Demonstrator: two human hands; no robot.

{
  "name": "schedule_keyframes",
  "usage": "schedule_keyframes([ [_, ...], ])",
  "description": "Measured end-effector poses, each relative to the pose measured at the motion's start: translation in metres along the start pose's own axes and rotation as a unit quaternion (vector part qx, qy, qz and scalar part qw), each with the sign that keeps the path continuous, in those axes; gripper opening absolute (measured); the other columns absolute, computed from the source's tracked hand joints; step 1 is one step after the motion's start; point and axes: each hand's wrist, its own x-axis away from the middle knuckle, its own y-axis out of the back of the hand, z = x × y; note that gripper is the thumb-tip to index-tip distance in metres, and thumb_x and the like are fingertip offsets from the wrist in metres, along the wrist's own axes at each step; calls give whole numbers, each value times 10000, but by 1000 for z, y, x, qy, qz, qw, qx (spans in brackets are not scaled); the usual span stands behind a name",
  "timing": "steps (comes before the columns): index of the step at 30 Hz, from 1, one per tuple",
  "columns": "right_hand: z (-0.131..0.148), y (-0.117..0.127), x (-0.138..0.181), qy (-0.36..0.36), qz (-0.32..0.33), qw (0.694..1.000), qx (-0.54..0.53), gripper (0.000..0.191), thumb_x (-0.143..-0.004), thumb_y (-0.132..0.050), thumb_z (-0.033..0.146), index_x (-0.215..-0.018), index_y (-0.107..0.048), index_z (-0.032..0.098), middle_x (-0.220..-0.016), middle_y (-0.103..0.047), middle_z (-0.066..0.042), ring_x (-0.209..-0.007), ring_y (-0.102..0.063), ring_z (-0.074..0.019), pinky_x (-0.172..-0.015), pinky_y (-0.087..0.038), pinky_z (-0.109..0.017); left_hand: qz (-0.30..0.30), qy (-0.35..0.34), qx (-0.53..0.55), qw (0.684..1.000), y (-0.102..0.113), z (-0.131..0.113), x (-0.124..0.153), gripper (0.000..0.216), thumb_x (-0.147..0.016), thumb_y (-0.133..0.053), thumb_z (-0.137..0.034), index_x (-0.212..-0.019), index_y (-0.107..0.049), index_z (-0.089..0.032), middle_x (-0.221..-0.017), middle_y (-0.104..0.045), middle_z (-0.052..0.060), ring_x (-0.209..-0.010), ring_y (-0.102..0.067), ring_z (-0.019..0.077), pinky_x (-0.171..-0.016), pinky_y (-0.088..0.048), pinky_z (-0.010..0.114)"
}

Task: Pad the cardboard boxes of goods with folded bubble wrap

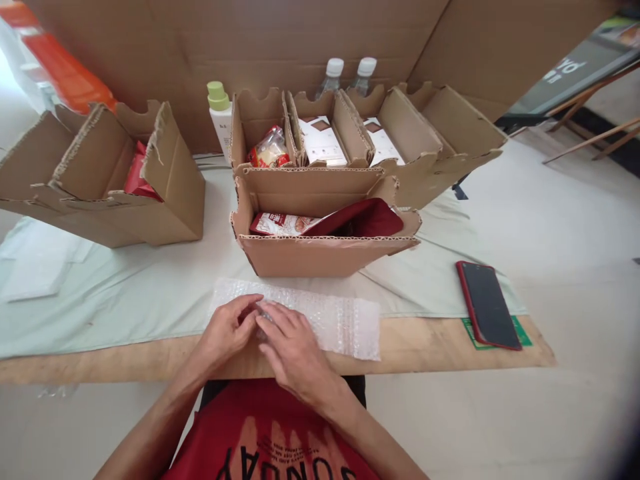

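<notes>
A sheet of clear bubble wrap (345,320) lies lengthwise along the table's front edge, below the small open cardboard box. On its left part rests my left hand (231,328), its fingers curved and its thumb apart from the index finger. My right hand (295,343) lies over the wrap beside it, with fingers stretched out and fingertips close to the left hand's. No object shows between the fingers of either hand. The wrap under both palms is partly hidden.
Ahead, a cardboard box (305,257) holds a red packet (375,217). Behind it stand divided cardboard boxes (420,177) with packages, a green-capped bottle (220,117) and two white-capped bottles. Another divided box (173,213) is at left. A phone (490,307) lies at right.
</notes>
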Motion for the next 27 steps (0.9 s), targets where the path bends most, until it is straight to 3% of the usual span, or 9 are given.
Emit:
schedule_keyframes([
  [2, -10, -9, 3, 8, 48, 998, 43, 401, -962, -594, 226, -1353, -620, 141, -1466, -599, -158, -1350, -554, -314, -1039, -532, -485, -1, 62, 55, 997, 0, 8, -10, 415, -841, -591, -429, -1139, -681, -154, -831, -709, 38, -622, -630, 151, -555, -519, 267],
  [4, -35, 0, 28, -20, 26, 995, 96, 366, -991, -563, 254, -1331, -634, 140, -1457, -608, -155, -1368, -539, -325, -1049, -515, -500, 7, 106, 93, 990, 3, 13, -16, 474, -817, -619, -457, -1172, -655, -145, -793, -677, 17, -554, -586, 132, -482, -474, 248],
  [8, -92, 55, 100, -126, -66, 962, 233, 371, -1049, -454, 322, -1332, -630, 158, -1395, -651, -171, -1299, -599, -356, -975, -516, -527, 26, 133, 111, 985, 4, 13, -18, 503, -783, -661, -463, -1169, -656, -140, -744, -644, -7, -495, -527, 105, -459, -443, 235],
  [11, -109, 91, 124, -177, -128, 935, 278, 346, -1052, -441, 358, -1210, -672, 155, -1243, -727, -180, -1182, -674, -356, -950, -517, -516, 26, 100, 96, 990, 4, 10, -13, 481, -815, -628, -479, -1164, -671, -152, -824, -679, 22, -552, -567, 123, -496, -462, 251],
  [14, -112, 98, 112, -170, -135, 944, 249, 349, -1046, -446, 380, -1246, -652, 181, -1267, -720, -155, -1203, -668, -317, -974, -508, -474, -67, 13, -30, 997, 14, 14, -3, 388, -869, -570, -434, -1131, -700, -180, -922, -694, 49, -685, -608, 161, -597, -501, 285],
  [18, -121, 80, 83, -160, -65, 957, 233, 449, -1024, -400, 481, -1230, -660, 178, -1346, -674, -171, -1213, -650, -340, -908, -521, -486, -199, -19, -281, 939, 31, 29, 7, 380, -851, -594, -385, -1132, -708, -155, -998, -677, 118, -928, -620, 292, -837, -540, 440],
  [20, -127, 72, 77, -161, -46, 959, 227, 472, -1008, -382, 526, -1063, -700, 182, -1331, -677, -179, -1170, -664, -356, -851, -531, -491, -197, -11, -336, 921, 31, 37, 7, 340, -824, -629, -364, -1062, -714, -136, -1000, -668, 149, -989, -607, 343, -922, -518, 513],
  [23, -126, 74, 78, -163, -56, 966, 192, 483, -985, -391, 574, -833, -673, 213, -1231, -719, -159, -1072, -696, -351, -819, -540, -488, -180, -20, -326, 928, 26, 43, 5, 139, -807, -612, -276, -864, -692, -177, -955, -672, 123, -956, -624, 314, -905, -530, 462],
  [27, -96, 88, 82, -229, -46, 969, 77, 366, -930, -533, 577, -992, -686, 250, -960, -767, -75, -823, -736, -262, -729, -576, -382, -199, -29, -295, 934, 42, 41, 7, 81, -785, -551, -204, -789, -632, -213, -806, -679, 28, -734, -648, 201, -696, -533, 303],
])
